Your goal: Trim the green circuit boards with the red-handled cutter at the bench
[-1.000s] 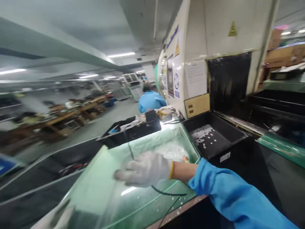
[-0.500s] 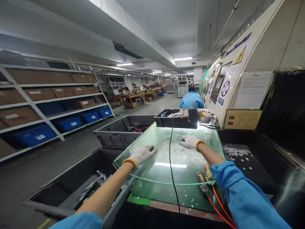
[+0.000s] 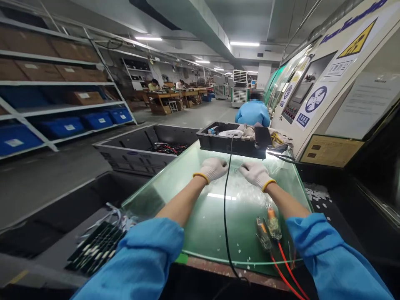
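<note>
My left hand (image 3: 214, 169), in a white knit glove, is over the glass tabletop (image 3: 215, 221), its fingers curled together. Across a thin black cable (image 3: 225, 204), my gloved right hand (image 3: 255, 174) faces it, thumb and fingers drawn together. Whatever either hand grips is too small or hidden to make out. Faint clear or thin pale material lies on the glass around the fingertips. Two electric-screwdriver-like tools or air tools with orange parts, one (image 3: 273, 224) beside another (image 3: 263, 234), lie near my right forearm, with red-orange hoses running off the front edge.
A black tray (image 3: 229, 146) with cloths and a dark phone-like object (image 3: 263, 136) stands at the glass's far end. Grey crates (image 3: 137, 160) line the left, one holding circuit boards (image 3: 95, 248). A person in blue (image 3: 252, 113) is beyond; a large machine (image 3: 312, 96) stands right.
My left hand has moved forward and right, close to the cable and nearer my right hand. My right hand has shifted slightly, its fingers still drawn together. The view has tilted down.
</note>
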Demonstrator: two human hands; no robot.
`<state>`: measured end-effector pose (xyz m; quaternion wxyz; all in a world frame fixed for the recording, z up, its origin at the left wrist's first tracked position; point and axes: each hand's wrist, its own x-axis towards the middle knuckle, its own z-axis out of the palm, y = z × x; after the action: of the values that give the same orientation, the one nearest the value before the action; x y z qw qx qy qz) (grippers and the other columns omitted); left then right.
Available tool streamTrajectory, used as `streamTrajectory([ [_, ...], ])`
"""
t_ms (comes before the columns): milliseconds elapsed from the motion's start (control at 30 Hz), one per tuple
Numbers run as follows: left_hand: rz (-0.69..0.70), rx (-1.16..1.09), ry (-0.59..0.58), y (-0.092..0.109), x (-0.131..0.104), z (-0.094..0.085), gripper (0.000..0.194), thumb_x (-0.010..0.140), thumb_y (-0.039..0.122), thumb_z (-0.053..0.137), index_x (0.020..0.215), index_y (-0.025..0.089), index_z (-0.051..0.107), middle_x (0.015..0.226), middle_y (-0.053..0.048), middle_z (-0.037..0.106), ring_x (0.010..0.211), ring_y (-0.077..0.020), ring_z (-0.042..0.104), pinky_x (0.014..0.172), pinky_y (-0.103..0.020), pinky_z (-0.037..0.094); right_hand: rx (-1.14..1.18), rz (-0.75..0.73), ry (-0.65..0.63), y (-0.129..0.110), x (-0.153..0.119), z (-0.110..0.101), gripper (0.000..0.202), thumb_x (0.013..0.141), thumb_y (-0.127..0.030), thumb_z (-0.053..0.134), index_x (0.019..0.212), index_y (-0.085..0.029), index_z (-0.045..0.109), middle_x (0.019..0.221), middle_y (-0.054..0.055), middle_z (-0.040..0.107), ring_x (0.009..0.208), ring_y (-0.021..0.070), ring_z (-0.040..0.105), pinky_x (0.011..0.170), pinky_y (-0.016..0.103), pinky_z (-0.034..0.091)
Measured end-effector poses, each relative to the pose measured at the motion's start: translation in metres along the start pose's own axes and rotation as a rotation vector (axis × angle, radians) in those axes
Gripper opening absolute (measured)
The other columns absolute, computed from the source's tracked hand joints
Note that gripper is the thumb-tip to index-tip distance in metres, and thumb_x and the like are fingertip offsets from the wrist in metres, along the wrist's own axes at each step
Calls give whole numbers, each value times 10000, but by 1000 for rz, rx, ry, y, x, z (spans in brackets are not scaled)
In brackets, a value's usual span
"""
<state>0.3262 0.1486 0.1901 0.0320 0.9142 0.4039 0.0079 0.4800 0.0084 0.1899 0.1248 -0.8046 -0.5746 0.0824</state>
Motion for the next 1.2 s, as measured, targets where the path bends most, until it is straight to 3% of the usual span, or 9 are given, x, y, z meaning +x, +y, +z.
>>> streamTrajectory([
  [167, 157, -99, 18, 0, -2, -2, 542, 953, 620, 424, 894, 203, 766, 869, -102, 739, 829, -277, 686, 738, -349, 486, 27, -19, 9, 0, 0, 5, 424, 1036, -510, 420, 1171, -272, 743, 1054, 29, 759, 961, 209, 687, 767, 286, 448],
  [267, 283, -179, 61, -2, -9, -7, 416, 916, 532, 558, 1117, 232, 763, 1009, -81, 747, 956, -277, 696, 840, -352, 527, -16, -56, 3, -5, 3, 8, 440, 1014, -518, 460, 1296, -282, 701, 1164, 43, 748, 1041, 241, 688, 824, 315, 473],
  [333, 403, -208, 116, -2, -13, -7, 471, 876, 457, 634, 1288, 240, 706, 1166, -94, 727, 1091, -298, 682, 954, -386, 531, -68, -140, -9, -11, 3, 8, 423, 992, -447, 493, 1325, -274, 689, 1230, 56, 727, 1074, 255, 683, 863, 334, 485],
  [433, 502, -229, 191, 1, -16, 0, 545, 834, 372, 671, 1356, 216, 661, 1270, -118, 693, 1168, -319, 663, 1030, -425, 523, -114, -275, -26, -18, -1, 8, 384, 921, -333, 548, 1254, -247, 719, 1239, 77, 703, 1080, 263, 671, 894, 348, 497],
  [533, 557, -237, 257, 10, -14, 12, 626, 774, 281, 680, 1391, 192, 627, 1247, -114, 698, 1133, -297, 672, 1017, -404, 537, -103, -373, 25, -19, -7, 11, 464, 854, -403, 647, 1268, -202, 714, 1302, 130, 656, 1208, 317, 603, 1017, 401, 478],
  [700, 557, -197, 268, 39, -8, 18, 636, 728, 236, 696, 1361, 188, 653, 1299, -116, 682, 1178, -302, 635, 1052, -409, 513, -50, -410, 14, -7, -8, 15, 725, 786, -475, 729, 1434, -162, 637, 1506, 186, 533, 1349, 361, 508, 1142, 441, 416],
  [833, 526, -148, 229, 60, -6, 16, 555, 765, 215, 666, 1319, 234, 686, 1260, -89, 696, 1176, -307, 611, 1046, -429, 502, -47, -285, -32, 8, -9, 7, 559, 793, -457, 701, 1275, -177, 744, 1316, 154, 676, 1227, 335, 610, 1008, 371, 498],
  [1000, 583, -202, 244, 62, -4, 19, 549, 799, 230, 640, 1347, 247, 661, 1273, -69, 691, 1168, -291, 603, 1049, -425, 498, -73, -260, -76, 11, -11, -1, 430, 787, -432, 681, 1122, -191, 800, 1150, 122, 743, 1102, 308, 667, 893, 331, 510],
  [1200, 593, -249, 238, 58, -4, 20, 571, 801, 230, 654, 1372, 222, 645, 1416, -82, 629, 1278, -294, 573, 1130, -425, 463, -92, -256, -95, 3, -12, -4, 402, 805, -435, 680, 1095, -189, 810, 1137, 127, 743, 1136, 310, 643, 920, 340, 495],
])
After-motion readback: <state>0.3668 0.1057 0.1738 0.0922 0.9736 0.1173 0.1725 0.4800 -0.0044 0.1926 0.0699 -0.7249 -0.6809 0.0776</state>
